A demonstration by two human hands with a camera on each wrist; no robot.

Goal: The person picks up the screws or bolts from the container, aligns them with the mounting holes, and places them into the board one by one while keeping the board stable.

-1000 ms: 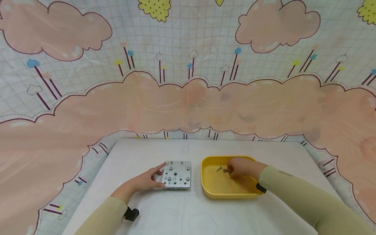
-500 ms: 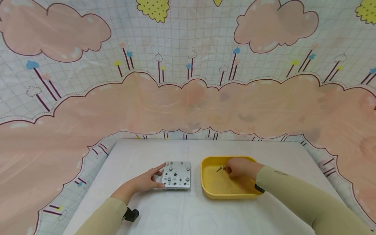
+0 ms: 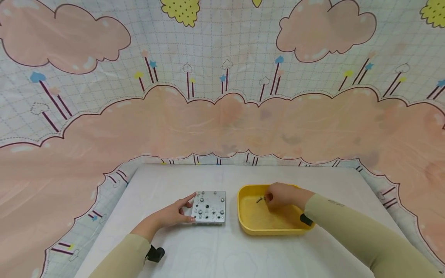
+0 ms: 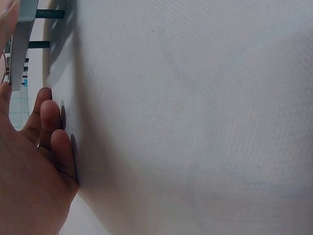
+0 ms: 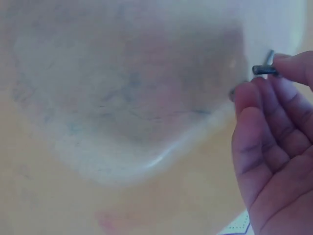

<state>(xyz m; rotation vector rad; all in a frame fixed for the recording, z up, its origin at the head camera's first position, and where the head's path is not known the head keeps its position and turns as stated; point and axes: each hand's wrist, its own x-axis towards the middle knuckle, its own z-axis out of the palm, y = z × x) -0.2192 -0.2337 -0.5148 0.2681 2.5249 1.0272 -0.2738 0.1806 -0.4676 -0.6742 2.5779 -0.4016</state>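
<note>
Right hand [image 3: 282, 196] shifted slightly left; screw [image 5: 264, 70] pinched at fingertips.

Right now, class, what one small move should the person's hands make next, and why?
Probably lift the small screw out of the yellow tray toward the metal plate. The right hand appears to pinch it inside the tray, while the left hand touches the plate's left edge, apparently steadying it.

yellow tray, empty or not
Not empty: in the head view, a screw lies in the tray, beside the right hand.
</note>
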